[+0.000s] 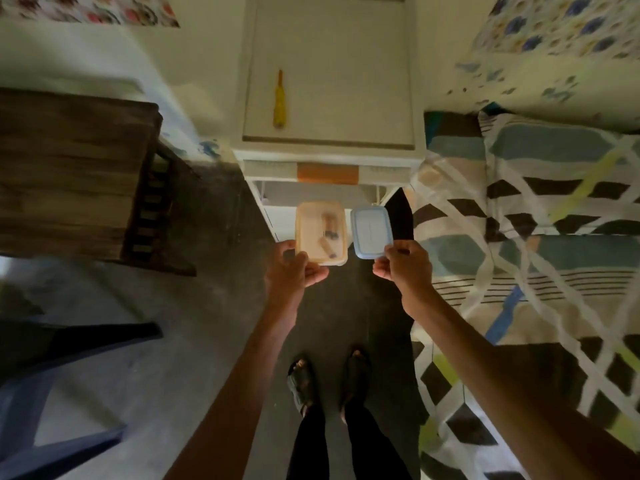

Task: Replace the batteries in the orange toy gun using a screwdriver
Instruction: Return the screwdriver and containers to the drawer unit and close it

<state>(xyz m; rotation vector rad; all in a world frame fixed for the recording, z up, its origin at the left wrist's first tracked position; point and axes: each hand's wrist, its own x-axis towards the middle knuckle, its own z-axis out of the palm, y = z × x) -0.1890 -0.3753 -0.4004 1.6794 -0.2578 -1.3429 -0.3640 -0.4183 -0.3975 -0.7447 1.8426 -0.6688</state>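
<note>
I stand on the dark floor with my feet [325,382] together, both arms stretched out ahead of me. My left hand [294,268] is closed on the near corner of a small clear container [321,233], gripping it by the rim, and inside it I can make out what look like a few batteries [329,233] lying loose, though they are too blurred to count. My right hand [403,263] pinches the near edge of the container's pale blue lid [371,234], which is off and held just beside the container, the two not quite touching. To my right lies the bed [540,237] with its patterned cover; to my left a dark wooden chair [79,174]. Beyond my hands stands the white counter [329,98], and on its top, well apart from everything I hold, rests the yellow-handled screwdriver [279,100], untouched. The orange toy gun is nowhere that I can see; an orange patch on the counter's front may be only a panel. By my reckoning I am at the very start: the batteries are in hand and uncovered, but the gun is yet to be found, unscrewed, emptied, refilled and closed.
</note>
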